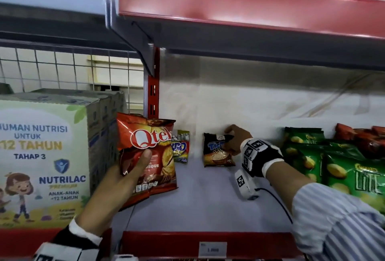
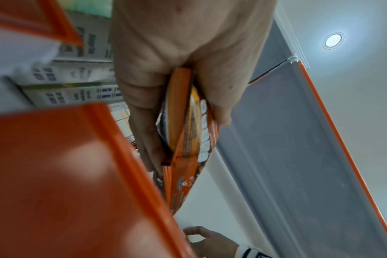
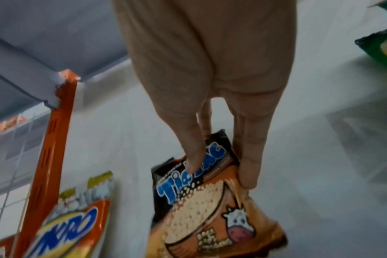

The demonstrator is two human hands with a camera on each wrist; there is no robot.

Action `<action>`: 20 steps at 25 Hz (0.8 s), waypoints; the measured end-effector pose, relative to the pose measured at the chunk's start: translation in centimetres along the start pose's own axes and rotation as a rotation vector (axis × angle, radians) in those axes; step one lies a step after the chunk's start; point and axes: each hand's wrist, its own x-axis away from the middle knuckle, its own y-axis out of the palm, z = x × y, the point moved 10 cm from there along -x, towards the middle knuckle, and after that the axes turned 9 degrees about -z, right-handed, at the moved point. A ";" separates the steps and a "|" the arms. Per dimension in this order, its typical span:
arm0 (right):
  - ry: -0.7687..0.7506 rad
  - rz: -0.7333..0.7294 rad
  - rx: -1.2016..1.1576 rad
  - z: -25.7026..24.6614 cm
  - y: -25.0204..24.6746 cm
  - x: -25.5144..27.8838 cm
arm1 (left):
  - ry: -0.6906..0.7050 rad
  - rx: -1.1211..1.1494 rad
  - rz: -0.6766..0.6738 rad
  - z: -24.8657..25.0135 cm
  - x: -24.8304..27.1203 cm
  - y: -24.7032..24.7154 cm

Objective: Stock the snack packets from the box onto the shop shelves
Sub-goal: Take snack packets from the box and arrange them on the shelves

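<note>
Your right hand (image 1: 233, 139) pinches the small black and brown Tic Tac snack bag (image 1: 217, 150) near its top, thumb on the front and fingers (image 3: 247, 167) on the side edge. The bag stands at the back of the pale flat shelf board (image 1: 208, 198), at about 12 o'clock from you, close to the white back wall (image 1: 250, 98); you cannot tell if it leans on the wall. It looks light, puffy and crinkly, and the shiny skin may slip. Hold it by the flat top seam and do not squeeze the middle, or the snacks inside may break.

Your left hand (image 1: 125, 177) grips two shiny red Qtela chip bags (image 1: 150, 156) together, thumb on the front and fingers behind. They are at 10 o'clock, up off the shelf. They look light and soft too, and the back one could slide out.

A small yellow and orange snack bag (image 1: 180, 148) stands just left of the Tic Tac bag, with a gap between. Big white milk cartons (image 1: 45, 156) fill 9 o'clock. Green chip bags (image 1: 333, 167) lie piled at 3 o'clock. The red shelf above (image 1: 250, 11) hangs low over your hands, so keep the bags low as you set them in.
</note>
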 end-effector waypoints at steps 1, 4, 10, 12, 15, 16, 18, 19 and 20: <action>0.034 0.016 -0.002 0.3 0.1 0.0 | -0.008 0.010 -0.012 -0.3 -0.1 0.1; 0.062 0.022 0.038 0.2 -0.1 0.0 | -0.025 0.042 -0.007 -0.8 -0.5 0.4; -0.111 0.030 -0.242 -3.7 -3.6 5.2 | 0.019 0.130 -0.025 1.1 0.7 3.5; -0.221 -0.027 -0.460 -5.3 -4.2 9.3 | 0.038 0.165 -0.033 2.3 1.7 5.7; -0.366 -0.125 -0.454 -5.6 -5.1 16.3 | 0.069 0.190 -0.069 4.5 3.8 10.5; -0.384 -0.155 -0.431 -4.7 -5.4 18.6 | 0.066 0.197 -0.088 5.1 4.7 12.4; -0.389 -0.214 -0.456 -2.0 -6.2 22.5 | 0.041 0.201 -0.119 6.0 6.4 16.2; -0.386 -0.239 -0.500 -0.3 -6.7 24.3 | 0.028 0.198 -0.138 6.4 7.3 18.3; -0.375 -0.245 -0.527 1.9 -7.5 26.2 | 0.021 0.193 -0.163 6.8 8.5 20.6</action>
